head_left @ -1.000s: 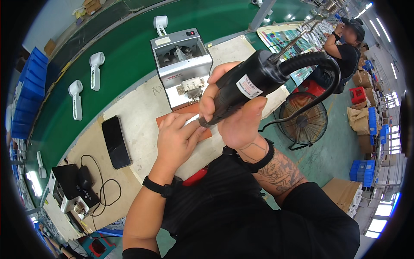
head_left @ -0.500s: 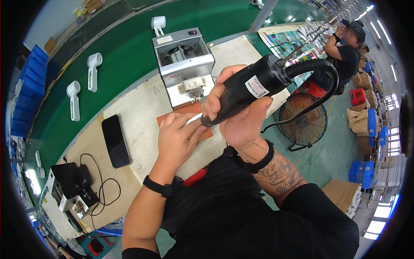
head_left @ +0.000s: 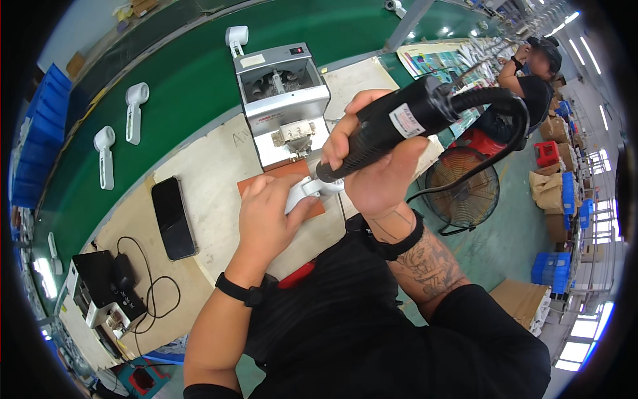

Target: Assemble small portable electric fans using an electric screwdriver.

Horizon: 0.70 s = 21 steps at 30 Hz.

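My right hand [head_left: 382, 179] is wrapped round a black electric screwdriver [head_left: 382, 133], tilted so its narrow end points down and left. A thick black cord leaves its upper end. Below that narrow end, my left hand [head_left: 269, 216] grips a white plastic handheld device [head_left: 304, 191], pinned between thumb and fingers; it has a rounded end that shows beside the screwdriver. The tip of the screwdriver is hidden, so I cannot tell if it touches the plastic. Both hands are over an orange mat [head_left: 292, 169]. Just beyond them stands a grey screw feeder [head_left: 282, 110] with an open-topped bin.
A green conveyor belt [head_left: 179, 100] curves behind the bench, carrying several white devices [head_left: 135, 113]. On the left lie a black phone [head_left: 174, 219] and a second small machine [head_left: 106, 286] with a cable. To the right are a floor fan [head_left: 462, 189] and a seated person [head_left: 525, 93].
The screwdriver has shifted slightly up and right. More of the white device now shows between my hands. White devices on the belt have slid a little to the left.
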Tool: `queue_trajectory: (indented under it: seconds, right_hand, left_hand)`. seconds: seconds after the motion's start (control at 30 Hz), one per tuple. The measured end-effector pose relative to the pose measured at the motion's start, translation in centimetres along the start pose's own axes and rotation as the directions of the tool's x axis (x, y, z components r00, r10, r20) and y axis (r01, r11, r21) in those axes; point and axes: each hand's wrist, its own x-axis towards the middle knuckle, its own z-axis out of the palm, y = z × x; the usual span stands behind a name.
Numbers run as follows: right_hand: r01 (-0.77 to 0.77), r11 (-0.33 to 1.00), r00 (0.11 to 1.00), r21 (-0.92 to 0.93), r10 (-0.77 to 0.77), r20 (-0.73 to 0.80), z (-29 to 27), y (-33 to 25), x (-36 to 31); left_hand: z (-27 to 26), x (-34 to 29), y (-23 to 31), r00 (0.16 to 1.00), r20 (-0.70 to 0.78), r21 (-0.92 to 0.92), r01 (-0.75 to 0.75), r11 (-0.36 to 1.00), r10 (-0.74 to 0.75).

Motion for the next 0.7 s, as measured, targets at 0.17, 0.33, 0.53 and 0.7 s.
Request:
queue_trajectory:
  seconds: [0.17, 0.33, 0.53, 0.7]
  right_hand:
    - [0.020, 0.998, 1.000, -0.056, -0.021, -0.016, -0.2, 0.9, 0.4]
    - [0.011, 0.997, 1.000, -0.077, -0.012, -0.022, 0.1, 1.2, 0.6]
    - [-0.029, 0.997, 1.000, -0.078, 0.029, -0.008, 1.1, 2.0, 0.5]
    - [-0.078, 0.996, 0.996, -0.050, 0.080, 0.044, 1.2, 2.4, 0.5]
  left_hand:
    - [0.2, 0.1, -0.3, 0.999, -0.003, 0.018, -0.049, 0.999, 0.049]
    - [0.3, 0.3, -0.4, 0.998, 0.000, 0.021, -0.060, 0.998, 0.060]
    - [0.4, 0.4, -0.8, 0.998, 0.005, 0.036, -0.059, 0.998, 0.059]
    - [0.4, 0.4, -0.8, 0.998, 0.010, 0.042, -0.061, 0.997, 0.060]
